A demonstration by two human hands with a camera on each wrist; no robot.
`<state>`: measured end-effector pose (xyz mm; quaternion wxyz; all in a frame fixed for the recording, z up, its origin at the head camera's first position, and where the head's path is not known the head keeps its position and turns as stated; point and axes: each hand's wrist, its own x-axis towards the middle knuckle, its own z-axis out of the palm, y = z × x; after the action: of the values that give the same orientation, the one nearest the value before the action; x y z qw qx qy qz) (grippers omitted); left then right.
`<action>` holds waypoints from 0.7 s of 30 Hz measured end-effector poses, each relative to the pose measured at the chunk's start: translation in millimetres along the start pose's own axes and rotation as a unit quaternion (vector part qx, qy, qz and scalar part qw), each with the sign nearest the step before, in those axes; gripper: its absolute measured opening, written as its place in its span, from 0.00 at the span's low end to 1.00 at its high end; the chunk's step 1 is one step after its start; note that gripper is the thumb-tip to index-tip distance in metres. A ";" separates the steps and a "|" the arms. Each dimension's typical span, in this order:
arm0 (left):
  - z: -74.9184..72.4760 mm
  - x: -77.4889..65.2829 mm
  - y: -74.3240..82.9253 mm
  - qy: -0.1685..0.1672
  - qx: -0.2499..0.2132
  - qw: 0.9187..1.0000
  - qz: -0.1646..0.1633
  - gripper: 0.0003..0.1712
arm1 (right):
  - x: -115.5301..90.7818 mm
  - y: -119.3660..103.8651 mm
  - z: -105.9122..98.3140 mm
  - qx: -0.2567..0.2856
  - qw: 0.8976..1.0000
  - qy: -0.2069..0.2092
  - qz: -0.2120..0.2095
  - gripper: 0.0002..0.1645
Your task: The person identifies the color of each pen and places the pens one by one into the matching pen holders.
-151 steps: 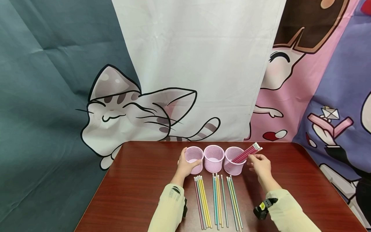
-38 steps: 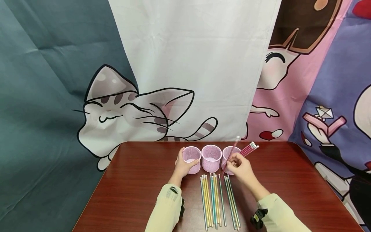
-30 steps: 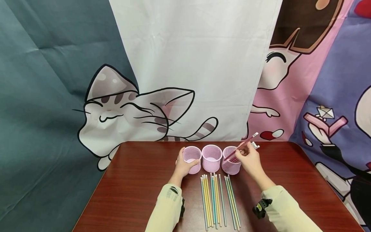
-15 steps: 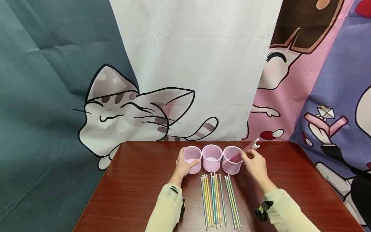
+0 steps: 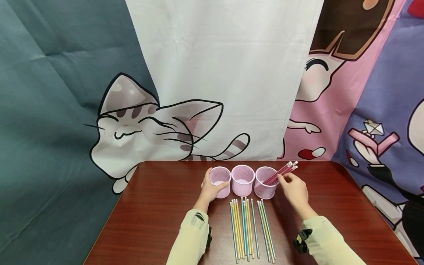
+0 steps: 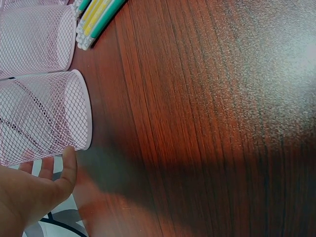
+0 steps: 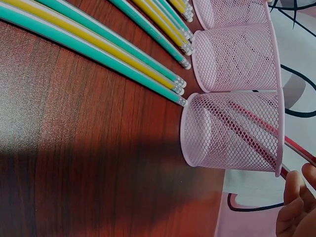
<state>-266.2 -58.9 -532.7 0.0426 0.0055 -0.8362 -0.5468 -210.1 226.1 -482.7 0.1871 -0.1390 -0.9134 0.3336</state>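
Three pink mesh pencil cups stand in a row. My left hand (image 5: 209, 188) grips the left cup (image 5: 220, 182), thumb across its front and fingers at its far side. In the middle stands another cup (image 5: 243, 180). Several dark-pink pencils (image 5: 282, 173) lean to the right inside the right cup (image 5: 265, 183), eraser ends up. Beside its rim, my right hand (image 5: 294, 189) pinches one of these pencils; the exact contact is partly hidden. In the right wrist view its fingers (image 7: 294, 183) lie against the pencil shafts.
Several yellow and green pencils (image 5: 246, 228) lie on the table in front of the cups, with a further group of green and yellow pencils (image 5: 266, 230) at their right. The brown wooden table (image 5: 155, 213) ends at a printed cloth backdrop (image 5: 225, 73).
My right hand brought a dark-pink pencil from in front of the cups into the right cup, lowered it against the others, then shifted slightly right. My left hand stayed on the left cup.
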 end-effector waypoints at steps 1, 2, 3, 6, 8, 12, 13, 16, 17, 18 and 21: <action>0.0 -0.1 0.1 0.000 0.000 1.000 0.000 0.54 | 0.0 0.4 0.3 -0.003 1.000 -0.002 0.002 0.19; 0.0 -0.3 0.1 0.000 -0.001 1.000 0.000 0.54 | -0.4 0.7 0.5 -0.005 1.000 -0.003 0.003 0.19; 0.0 -0.4 0.0 0.000 -0.001 1.000 0.001 0.54 | -0.8 0.9 0.6 -0.004 1.000 -0.005 0.005 0.19; -0.1 -0.3 -0.5 -0.003 0.000 1.000 -0.004 0.54 | -1.9 0.9 0.9 -0.002 1.000 -0.005 0.010 0.19; 0.1 -0.1 -1.0 -0.004 0.000 1.000 -0.007 0.54 | -2.5 0.8 1.0 0.001 1.000 -0.005 0.016 0.18; 0.8 0.5 -1.9 -0.004 0.000 1.000 -0.004 0.54 | -3.6 1.3 1.5 0.007 1.000 -0.007 0.027 0.17; 0.8 0.6 -2.0 -0.004 -0.001 1.000 -0.004 0.54 | -3.8 1.7 1.9 0.008 0.999 -0.008 0.030 0.17; 0.7 0.7 -1.9 -0.004 0.000 1.000 -0.002 0.54 | -4.2 3.4 3.2 0.010 0.999 -0.010 0.034 0.17; 0.5 0.7 -1.8 -0.005 0.001 1.000 -0.003 0.54 | -4.3 3.8 3.6 0.012 0.999 -0.010 0.035 0.17; 0.4 0.7 -1.6 -0.006 0.002 1.000 -0.005 0.55 | -4.2 4.4 4.2 0.013 0.999 -0.010 0.035 0.17; 0.5 1.2 -1.5 -0.005 0.003 1.000 -0.007 0.54 | -4.1 5.5 5.5 0.016 0.999 -0.009 0.037 0.17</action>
<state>-267.5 -59.2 -534.2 0.0344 0.0089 -0.8379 -0.5447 -208.2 225.6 -491.3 0.1688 -0.1669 -0.9037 0.3562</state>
